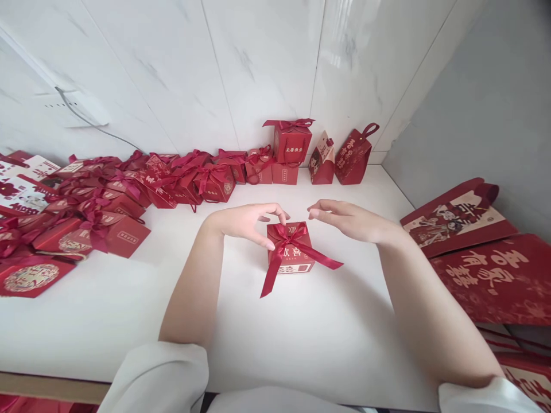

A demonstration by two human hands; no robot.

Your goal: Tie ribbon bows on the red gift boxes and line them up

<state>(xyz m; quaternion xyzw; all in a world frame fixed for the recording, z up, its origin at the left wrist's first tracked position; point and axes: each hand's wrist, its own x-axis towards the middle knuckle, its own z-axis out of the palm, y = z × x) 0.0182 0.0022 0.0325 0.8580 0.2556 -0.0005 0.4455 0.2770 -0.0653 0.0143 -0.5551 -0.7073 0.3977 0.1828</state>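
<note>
The left hand's grip (pixel 249 221) is loosely curled and parted, its thumb at the near left edge of the red gift box (pixel 305 240) and its forefinger at the far edge; whether either touches cannot be told. The right hand's grip (pixel 346 219) hovers just beyond the box's far right corner, fingers lightly bent, unclasped and clear of it. The box lies between and slightly nearer the person than both hands, a ribbon bow (pixel 286 241) on top with two tails spreading over its front. Beneath is a white counter (pixel 258 338). Tied red boxes (pixel 215 182) crowd its left and far side, while large red bags (pixel 495 275) stand at the right. Behind rises a marbled tile wall (pixel 258 69), meeting a grey wall (pixel 482 103) on the right.
</note>
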